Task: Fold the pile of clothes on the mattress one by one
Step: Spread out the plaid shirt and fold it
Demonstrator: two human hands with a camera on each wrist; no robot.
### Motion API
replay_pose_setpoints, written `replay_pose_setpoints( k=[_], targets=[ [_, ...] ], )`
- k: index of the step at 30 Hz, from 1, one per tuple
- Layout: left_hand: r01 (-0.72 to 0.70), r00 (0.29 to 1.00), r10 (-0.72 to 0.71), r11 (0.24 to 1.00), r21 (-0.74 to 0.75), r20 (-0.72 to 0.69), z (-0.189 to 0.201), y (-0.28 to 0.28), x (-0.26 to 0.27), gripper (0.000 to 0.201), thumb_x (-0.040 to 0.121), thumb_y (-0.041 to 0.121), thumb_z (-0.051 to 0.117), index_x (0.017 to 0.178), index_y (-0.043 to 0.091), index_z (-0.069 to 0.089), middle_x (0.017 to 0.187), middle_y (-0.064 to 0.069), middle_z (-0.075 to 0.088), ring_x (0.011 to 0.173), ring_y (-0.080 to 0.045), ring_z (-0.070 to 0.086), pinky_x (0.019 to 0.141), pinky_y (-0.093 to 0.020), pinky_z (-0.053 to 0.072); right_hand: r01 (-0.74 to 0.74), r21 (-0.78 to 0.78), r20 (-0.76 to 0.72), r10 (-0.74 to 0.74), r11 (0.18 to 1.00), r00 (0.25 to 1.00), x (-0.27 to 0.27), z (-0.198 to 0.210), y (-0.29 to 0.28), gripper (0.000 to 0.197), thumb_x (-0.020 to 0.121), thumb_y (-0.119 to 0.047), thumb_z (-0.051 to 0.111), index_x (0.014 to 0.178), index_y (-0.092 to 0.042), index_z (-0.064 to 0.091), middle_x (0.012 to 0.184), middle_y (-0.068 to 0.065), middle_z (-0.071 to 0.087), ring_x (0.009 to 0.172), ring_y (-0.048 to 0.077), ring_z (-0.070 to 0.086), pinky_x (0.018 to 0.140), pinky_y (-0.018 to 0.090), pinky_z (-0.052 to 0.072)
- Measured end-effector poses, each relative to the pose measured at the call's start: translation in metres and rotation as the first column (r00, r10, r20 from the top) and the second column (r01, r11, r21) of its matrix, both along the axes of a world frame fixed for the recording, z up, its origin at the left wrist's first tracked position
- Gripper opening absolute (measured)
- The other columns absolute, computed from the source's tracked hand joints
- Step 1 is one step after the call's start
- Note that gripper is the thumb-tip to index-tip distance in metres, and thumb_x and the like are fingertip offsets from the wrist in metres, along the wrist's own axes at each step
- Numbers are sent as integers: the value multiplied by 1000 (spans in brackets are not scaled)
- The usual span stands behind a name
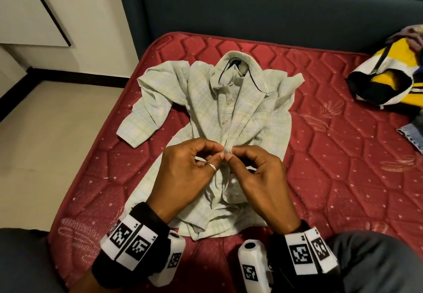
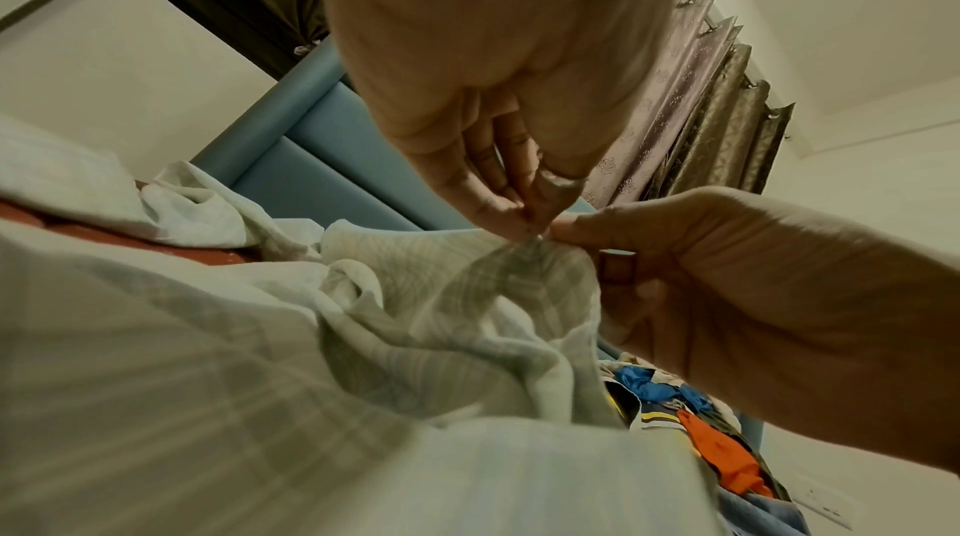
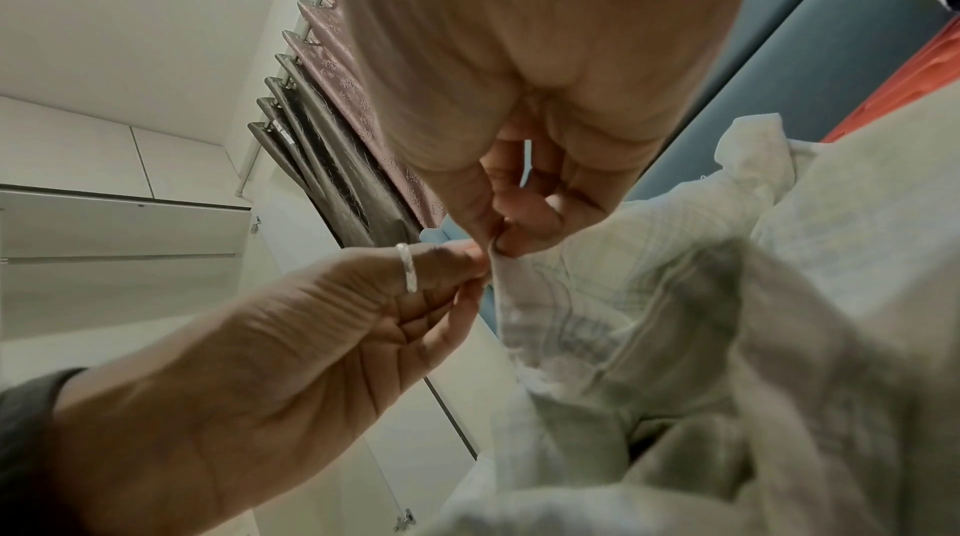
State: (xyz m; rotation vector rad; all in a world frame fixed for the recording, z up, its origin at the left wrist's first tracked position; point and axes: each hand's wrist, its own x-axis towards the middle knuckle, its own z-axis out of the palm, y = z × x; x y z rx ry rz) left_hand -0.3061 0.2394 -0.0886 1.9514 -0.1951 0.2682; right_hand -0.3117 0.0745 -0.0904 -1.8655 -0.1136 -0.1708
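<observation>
Room around the bed

A dark blue-grey padded headboard (image 1: 263, 6) runs along the far side, meeting a pale wall panel (image 1: 34, 6) edged by a slanted black strip at the left. A beige floor (image 1: 45, 137) lies to the left, with a black skirting band at the wall's foot. The wrist views show pleated curtains (image 2: 691, 122) (mauve and grey-brown, hung on rings from a rail) and white cabinet fronts (image 3: 104, 224).

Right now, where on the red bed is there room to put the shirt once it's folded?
Bare mattress shows between the pale shirt and the yellow-and-white clothes pile, and also left of the shirt's hem, near the bed edge. The middle is crowded: both hands, left hand and right hand, pinch the shirt's front there.
</observation>
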Motion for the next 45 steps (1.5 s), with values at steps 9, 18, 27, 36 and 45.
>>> replay_pose_setpoints(
  k=[9,18,27,36,45],
  targets=[
    [21,999,-20,1000,7,-45,8,1,-1,11,85,16,78,92,25,79,84,18,75,78,3,71,65,-17,56,7,-71,64,-2,997,998,0,-1,-2,8,87,-20,76,96,-21,77,91,-13,69,89,7,68,73,20,53],
    [12,999,-9,997,72,-48,8,1,1,15,84,17,78,96,24,71,78,20,71,74,1,70,61,-19,55,109,-334,381,28,936,924,-4,-2,1,16,84,-6,78,100,-11,77,94,-3,69,81,3,62,69,12,46],
    [16,998,-15,1000,17,-57,5,-1,-1,19,84,12,78,90,18,62,76,10,68,74,-5,69,59,-16,55,114,-404,373,50,908,926,-5,-2,1,18,83,-7,79,100,-13,75,92,-4,73,75,3,62,67,18,52],
    [69,995,-70,997,-21,-66,9,3,0,18,85,12,77,92,13,61,80,6,70,78,-8,71,60,-16,55,-31,-235,168,72,971,983,1,0,-6,13,88,-18,75,100,-24,78,93,-26,68,92,-5,66,73,12,51],
    [68,997,-67,997,21,-49,7,-1,-1,18,84,13,78,91,13,61,78,8,70,77,-7,70,62,-19,57,-20,-116,-52,14,993,999,0,1,-10,29,78,-44,67,72,-16,62,65,6,63,63,30,61,60,49,52]
  ],
)
